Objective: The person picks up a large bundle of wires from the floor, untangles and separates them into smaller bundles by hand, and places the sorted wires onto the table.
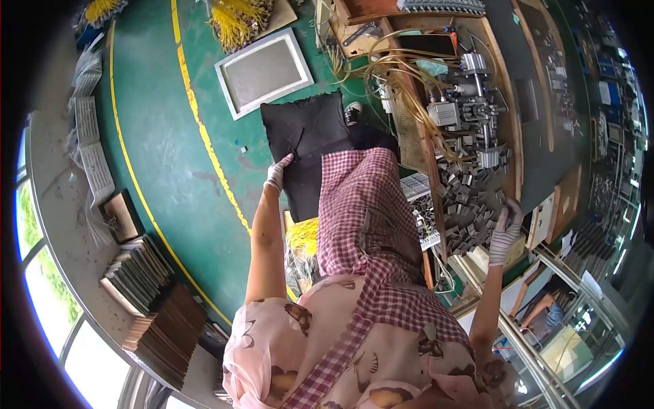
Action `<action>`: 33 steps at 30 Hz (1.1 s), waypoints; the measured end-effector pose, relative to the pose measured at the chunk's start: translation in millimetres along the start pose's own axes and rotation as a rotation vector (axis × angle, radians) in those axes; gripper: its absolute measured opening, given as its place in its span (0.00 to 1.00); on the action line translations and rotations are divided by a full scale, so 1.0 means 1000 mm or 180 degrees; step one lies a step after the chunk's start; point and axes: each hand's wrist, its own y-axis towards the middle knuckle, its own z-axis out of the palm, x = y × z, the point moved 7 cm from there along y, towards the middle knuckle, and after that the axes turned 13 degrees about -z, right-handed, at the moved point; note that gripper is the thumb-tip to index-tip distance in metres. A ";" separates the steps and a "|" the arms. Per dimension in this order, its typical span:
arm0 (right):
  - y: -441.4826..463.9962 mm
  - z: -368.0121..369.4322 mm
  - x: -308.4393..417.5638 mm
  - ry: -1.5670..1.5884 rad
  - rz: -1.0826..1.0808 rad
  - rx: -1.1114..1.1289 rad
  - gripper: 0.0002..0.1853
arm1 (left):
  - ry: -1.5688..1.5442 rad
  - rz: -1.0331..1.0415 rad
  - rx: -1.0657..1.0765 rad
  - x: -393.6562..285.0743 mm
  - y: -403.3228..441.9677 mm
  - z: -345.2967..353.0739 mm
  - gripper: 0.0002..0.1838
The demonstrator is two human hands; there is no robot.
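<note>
My left hand (278, 172), in a striped glove with bare fingertips, pinches the edge of a black cloth (300, 129) that lies over my lap. On the other side my right hand (505, 232), also gloved, is over the bench beside a heap of small grey metal pieces (470, 211). Its fingers are bent together around a small dark piece at the fingertips. A metal fixture with cylinders (470, 109) and yellowish hoses (415, 88) stands beyond the heap.
A white-framed grey panel (266, 73) lies on the green floor. Yellow wire bundles are at the top (235, 24) and beside my lap (302, 237). Stacked boards (167, 327) stand by the window. Another person's arm (538, 310) shows at the lower right.
</note>
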 end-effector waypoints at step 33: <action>0.276 0.401 0.259 0.0255 -0.1904 0.3065 0.10 | 0.0451 0.1541 -0.1862 -0.363 -0.068 -0.067 0.32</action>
